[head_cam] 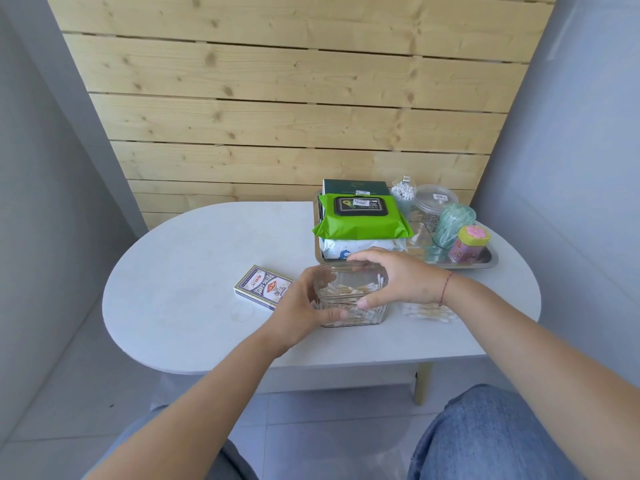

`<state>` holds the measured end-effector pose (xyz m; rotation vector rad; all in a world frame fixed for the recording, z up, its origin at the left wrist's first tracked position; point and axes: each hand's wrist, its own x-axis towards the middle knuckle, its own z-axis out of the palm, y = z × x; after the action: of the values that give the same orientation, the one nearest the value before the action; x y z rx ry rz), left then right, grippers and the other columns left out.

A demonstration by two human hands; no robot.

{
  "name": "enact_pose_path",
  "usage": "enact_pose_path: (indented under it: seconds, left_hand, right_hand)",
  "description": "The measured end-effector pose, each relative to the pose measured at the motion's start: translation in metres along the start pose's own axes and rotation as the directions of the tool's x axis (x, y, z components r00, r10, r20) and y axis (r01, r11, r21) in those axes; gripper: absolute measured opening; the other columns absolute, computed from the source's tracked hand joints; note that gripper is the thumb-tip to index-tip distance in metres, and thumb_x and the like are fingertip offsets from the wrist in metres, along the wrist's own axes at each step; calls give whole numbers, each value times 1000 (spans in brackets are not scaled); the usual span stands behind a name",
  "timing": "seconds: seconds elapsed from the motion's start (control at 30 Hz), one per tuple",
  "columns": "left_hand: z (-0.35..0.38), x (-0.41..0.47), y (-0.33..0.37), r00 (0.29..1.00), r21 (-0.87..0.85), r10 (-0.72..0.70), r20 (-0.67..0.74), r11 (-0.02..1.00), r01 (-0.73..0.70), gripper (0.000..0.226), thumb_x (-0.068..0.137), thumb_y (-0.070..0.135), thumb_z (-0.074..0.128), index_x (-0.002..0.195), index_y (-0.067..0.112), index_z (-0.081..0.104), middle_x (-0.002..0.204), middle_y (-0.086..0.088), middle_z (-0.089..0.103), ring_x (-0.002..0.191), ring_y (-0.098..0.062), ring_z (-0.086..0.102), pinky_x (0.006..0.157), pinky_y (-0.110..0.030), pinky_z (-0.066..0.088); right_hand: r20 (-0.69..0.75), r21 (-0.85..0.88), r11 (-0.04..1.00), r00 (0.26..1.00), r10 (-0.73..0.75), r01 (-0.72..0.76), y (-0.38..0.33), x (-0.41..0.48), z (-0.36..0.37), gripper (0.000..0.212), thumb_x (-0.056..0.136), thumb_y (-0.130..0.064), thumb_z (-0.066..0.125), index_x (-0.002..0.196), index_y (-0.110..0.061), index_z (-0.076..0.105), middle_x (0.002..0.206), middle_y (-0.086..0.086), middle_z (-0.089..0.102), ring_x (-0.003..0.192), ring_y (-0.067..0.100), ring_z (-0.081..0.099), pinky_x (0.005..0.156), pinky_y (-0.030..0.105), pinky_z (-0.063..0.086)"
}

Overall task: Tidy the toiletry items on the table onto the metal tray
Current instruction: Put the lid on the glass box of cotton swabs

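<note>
A clear plastic box of cotton swabs (349, 296) stands on the white table (180, 271), just in front of the metal tray (485, 259). My left hand (299, 308) grips the box's left side. My right hand (398, 278) lies over its lid and right side. A small pile of loose cotton swabs (427, 311) lies on the table to the right of the box, under my right wrist. The tray holds a green wipes pack (362, 216) on a white pack (332, 249), a dark green box (356, 187), clear jars and a pink container (467, 245).
A box of playing cards (263, 287) lies on the table left of the swab box. A wooden plank wall (294, 98) rises behind the table. The tray's right half is crowded with a swab jar (403, 194), a lidded jar (433, 202) and a green-tinted holder (450, 225).
</note>
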<state>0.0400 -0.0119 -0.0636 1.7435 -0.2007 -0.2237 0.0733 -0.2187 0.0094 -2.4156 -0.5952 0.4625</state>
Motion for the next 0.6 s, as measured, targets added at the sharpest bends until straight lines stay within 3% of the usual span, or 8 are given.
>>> enact_pose_path:
  seconds: [0.1, 0.27, 0.47, 0.6]
  left_hand:
    - [-1, 1, -5, 1000, -9, 18, -3, 1000, -18, 72, 66, 12, 84, 128, 18, 47, 123, 3, 58, 118, -14, 56, 103, -32, 44]
    - [0, 3, -9, 999, -31, 50, 12, 998, -49, 73, 66, 13, 84, 128, 23, 46, 122, 9, 58, 115, -9, 57, 96, -20, 46]
    - [-2, 2, -8, 998, -53, 59, 38, 997, -57, 69, 67, 10, 83, 125, 22, 47, 113, 13, 61, 100, 2, 61, 82, -12, 47]
    - [-1, 0, -6, 997, -38, 69, 40, 997, -68, 68, 68, 10, 82, 122, 31, 46, 108, 22, 62, 99, 6, 61, 81, -10, 47]
  right_hand:
    - [21, 71, 997, 1000, 6, -8, 1, 1, 1, 81, 70, -32, 81, 139, -21, 41, 137, -11, 45, 122, -4, 44, 90, -6, 31]
    - [17, 140, 990, 1000, 8, -11, 4, 0, 4, 79, 71, -29, 81, 138, -21, 40, 137, -13, 46, 124, -5, 44, 95, 0, 34]
    - [21, 30, 999, 1000, -18, 17, 6, -1, 10, 77, 75, -36, 76, 139, -25, 34, 137, -10, 39, 123, -2, 39, 91, -5, 29]
    - [10, -42, 997, 998, -58, 58, 8, 0, 14, 74, 78, -39, 72, 139, -22, 33, 137, -3, 40, 127, 7, 41, 107, 23, 32]
